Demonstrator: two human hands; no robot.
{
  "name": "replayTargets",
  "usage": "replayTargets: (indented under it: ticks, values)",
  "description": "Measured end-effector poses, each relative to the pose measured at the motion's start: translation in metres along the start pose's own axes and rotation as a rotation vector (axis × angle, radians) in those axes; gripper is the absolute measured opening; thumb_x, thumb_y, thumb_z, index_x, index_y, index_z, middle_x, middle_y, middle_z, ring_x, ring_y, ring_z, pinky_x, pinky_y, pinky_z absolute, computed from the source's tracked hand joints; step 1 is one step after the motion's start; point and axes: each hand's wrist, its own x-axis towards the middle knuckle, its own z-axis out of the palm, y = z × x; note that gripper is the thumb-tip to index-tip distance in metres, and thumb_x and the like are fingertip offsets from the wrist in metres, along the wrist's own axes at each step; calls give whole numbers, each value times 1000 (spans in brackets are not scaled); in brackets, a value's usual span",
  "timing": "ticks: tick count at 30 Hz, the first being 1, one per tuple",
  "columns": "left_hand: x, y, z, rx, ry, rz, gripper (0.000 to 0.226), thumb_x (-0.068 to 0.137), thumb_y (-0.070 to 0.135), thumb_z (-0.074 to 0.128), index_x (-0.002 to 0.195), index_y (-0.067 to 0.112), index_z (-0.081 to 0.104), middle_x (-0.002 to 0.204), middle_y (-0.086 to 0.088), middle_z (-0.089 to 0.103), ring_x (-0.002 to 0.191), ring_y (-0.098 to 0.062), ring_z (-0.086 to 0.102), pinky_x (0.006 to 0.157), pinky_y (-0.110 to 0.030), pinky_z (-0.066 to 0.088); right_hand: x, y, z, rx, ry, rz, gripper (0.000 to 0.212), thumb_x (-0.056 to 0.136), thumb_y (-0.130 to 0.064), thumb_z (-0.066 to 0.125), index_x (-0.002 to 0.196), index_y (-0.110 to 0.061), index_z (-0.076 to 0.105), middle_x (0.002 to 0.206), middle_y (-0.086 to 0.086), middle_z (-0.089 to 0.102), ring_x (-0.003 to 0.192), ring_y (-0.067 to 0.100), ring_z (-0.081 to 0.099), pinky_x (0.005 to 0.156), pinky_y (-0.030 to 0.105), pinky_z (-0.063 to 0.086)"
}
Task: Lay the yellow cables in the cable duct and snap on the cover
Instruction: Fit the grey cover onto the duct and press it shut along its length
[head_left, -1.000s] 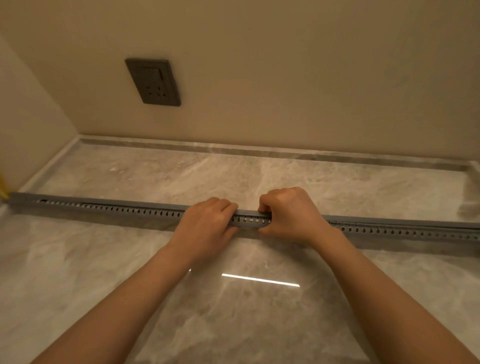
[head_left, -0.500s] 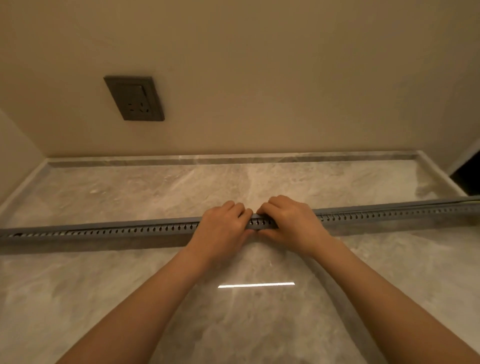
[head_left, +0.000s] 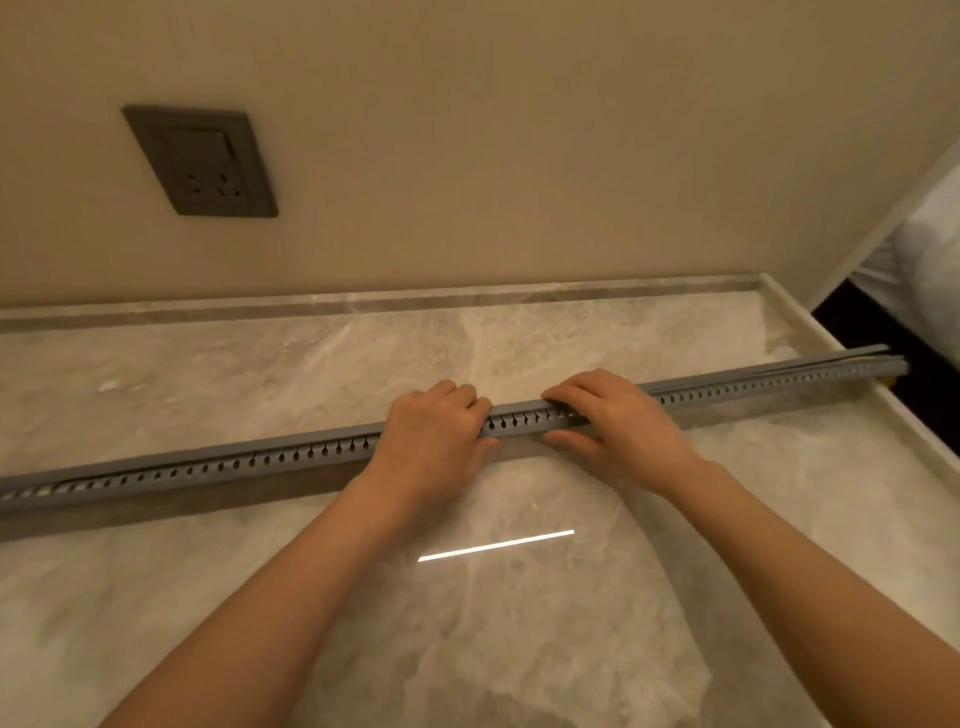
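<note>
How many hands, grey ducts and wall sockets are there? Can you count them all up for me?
Hands: 2 (left hand, right hand)
Duct: 1
Socket: 1
Total: 4

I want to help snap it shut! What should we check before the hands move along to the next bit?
1. Grip of the left hand and right hand on the cable duct: ok.
2. Right end of the cover pressed down: not ok, a gap shows there.
3. The cover left of the hands flush: ok, it looks so.
4. All yellow cables tucked inside: cannot tell, hidden.
5. The cable duct lying flat on the marble surface: ok.
</note>
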Motion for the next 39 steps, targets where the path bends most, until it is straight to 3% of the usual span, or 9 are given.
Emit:
replayTargets:
  ticks: [3,6,11,19,22,26,29,34,39]
  values:
    - [0,-1,2,-15,10,-8,28,72,32,72,85,8,68,75,-7,66,72,-28,62,52,-30,40,2,6,1,-8,19,-14,40,79,-36,70,104,-7,64,95,9,66,84,26,60,73,39,51]
    - [1,-4,10,-27,26,-41,33,83,39,57,101,12,64,92,-4,65,88,-25,58,61,-30,35,6,5,11,-19,114,-13,37,79,-39,69,92,-5,65,83,9,64,74,26,57,65,37,47]
    - [4,-2,11,-4,20,-71,37,83,44,56,105,15,64,93,-2,66,86,-23,59,59,-29,34,19,2,29,-126,341,-5,32,90,-27,48,68,-6,56,63,9,54,58,27,50,52,36,40]
    - [12,5,-1,2,-54,-133,33,78,38,67,100,14,68,86,-4,69,76,-25,63,55,-26,34,32,19,25,-168,330,-104,27,86,-19,42,64,-10,54,57,7,54,50,23,49,44,29,34]
    - [14,9,1,4,-66,-177,36,81,40,62,104,13,66,91,-5,68,82,-25,62,57,-30,41,36,23,25,-148,338,-129,27,85,-18,42,62,-10,54,56,7,55,48,23,50,43,28,34]
    - [18,21,9,34,-74,-306,43,84,50,53,105,14,62,97,-2,63,89,-20,56,64,-32,40,37,23,27,-128,359,-128,26,83,-17,43,61,-11,54,55,6,54,47,23,49,41,29,35]
    - [27,36,16,16,-88,-307,44,85,48,53,110,13,59,103,-3,61,93,-20,54,69,-32,42,37,24,28,-134,372,-134,26,83,-17,42,59,-12,52,53,5,53,46,22,48,41,29,34]
    - [46,60,21,-86,-73,-320,23,84,24,56,97,6,62,92,-9,61,85,-24,55,63,-30,33,34,23,26,-149,397,-133,28,82,-15,41,56,-12,51,50,5,52,43,20,46,39,27,30]
    - [46,59,22,-143,-33,-341,16,80,20,58,81,4,62,78,-9,60,72,-24,54,58,-31,36,26,24,22,-115,366,-147,25,84,-16,48,60,-12,53,54,4,53,48,21,49,42,30,34]
